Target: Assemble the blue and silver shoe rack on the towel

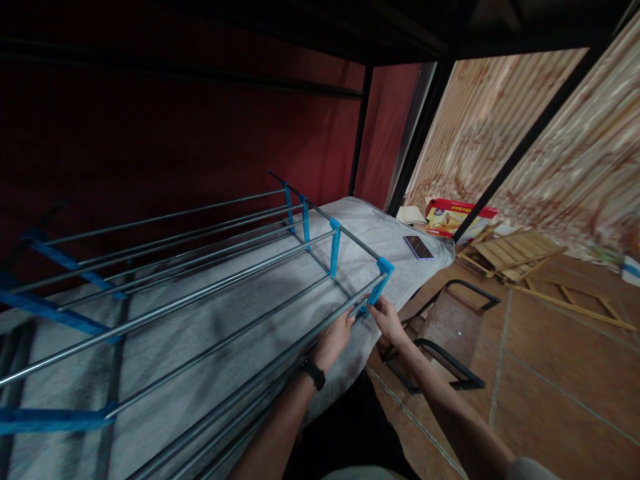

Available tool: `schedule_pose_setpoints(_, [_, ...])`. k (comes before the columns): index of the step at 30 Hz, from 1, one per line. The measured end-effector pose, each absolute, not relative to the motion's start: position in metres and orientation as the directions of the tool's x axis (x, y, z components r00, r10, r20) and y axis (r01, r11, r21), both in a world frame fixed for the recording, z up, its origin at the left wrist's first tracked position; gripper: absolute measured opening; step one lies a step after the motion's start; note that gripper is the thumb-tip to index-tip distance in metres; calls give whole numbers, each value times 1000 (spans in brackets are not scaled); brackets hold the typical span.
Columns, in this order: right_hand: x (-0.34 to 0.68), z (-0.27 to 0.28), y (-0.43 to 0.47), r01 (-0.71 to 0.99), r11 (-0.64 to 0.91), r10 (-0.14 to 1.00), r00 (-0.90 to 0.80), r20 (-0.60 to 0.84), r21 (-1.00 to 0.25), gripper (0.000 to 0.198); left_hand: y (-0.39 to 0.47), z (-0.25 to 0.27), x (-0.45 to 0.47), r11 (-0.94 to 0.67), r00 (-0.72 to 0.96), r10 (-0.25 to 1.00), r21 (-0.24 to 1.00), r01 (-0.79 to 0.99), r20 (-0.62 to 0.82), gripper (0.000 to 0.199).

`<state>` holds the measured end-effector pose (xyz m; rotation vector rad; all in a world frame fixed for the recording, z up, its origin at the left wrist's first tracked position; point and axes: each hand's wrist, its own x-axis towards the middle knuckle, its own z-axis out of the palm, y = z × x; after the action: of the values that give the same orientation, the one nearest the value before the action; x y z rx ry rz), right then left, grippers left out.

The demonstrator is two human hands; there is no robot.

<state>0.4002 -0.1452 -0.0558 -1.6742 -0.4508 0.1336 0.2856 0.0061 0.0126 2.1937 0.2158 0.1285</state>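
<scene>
A rack of metal tubes (220,277) joined by blue plastic brackets (334,250) stretches across the grey bed sheet (280,333). At its near right corner, my left hand (336,337), below a black wristband, closes round the end of a metal tube. Just to its right, my right hand (386,320) has its fingers pinched on the lower end of the corner blue bracket (380,283), where the tube meets it. The fingertips of both hands are partly hidden by the bracket and tubes. More blue brackets (60,313) hold the tubes at the far left.
A phone (419,247) lies near the bed's far end, with a red and yellow box (457,217) behind it. Black bed-frame posts (420,133) rise there. On the tiled floor to the right stand a chair (450,327) and a folded wooden piece (520,253).
</scene>
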Motion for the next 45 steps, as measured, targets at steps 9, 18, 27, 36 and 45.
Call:
schedule_pose_setpoints(9, [400, -48, -145, 209, -66, 402, 901, 165, -976, 33, 9, 8, 281, -623, 983, 180, 777, 89, 32, 35])
schedule_pose_setpoints(18, [403, -47, -147, 183, -46, 431, 890, 145, -982, 30, 9, 17, 276, -652, 983, 170, 756, 63, 65, 36])
schedule_pose_setpoints(27, [406, -50, -144, 161, 5, 415, 898, 148, -987, 28, -1, 39, 271, -772, 976, 194, 598, 216, -101, 42])
schedule_pose_setpoints(36, [406, -49, -146, 142, 4, 434, 891, 130, -990, 33, -3, 45, 268, -800, 975, 172, 558, 221, -139, 41])
schedule_pose_setpoints(45, [404, -58, -145, 185, -28, 416, 896, 157, -982, 35, -5, 46, 268, -801, 979, 163, 563, 204, -122, 39])
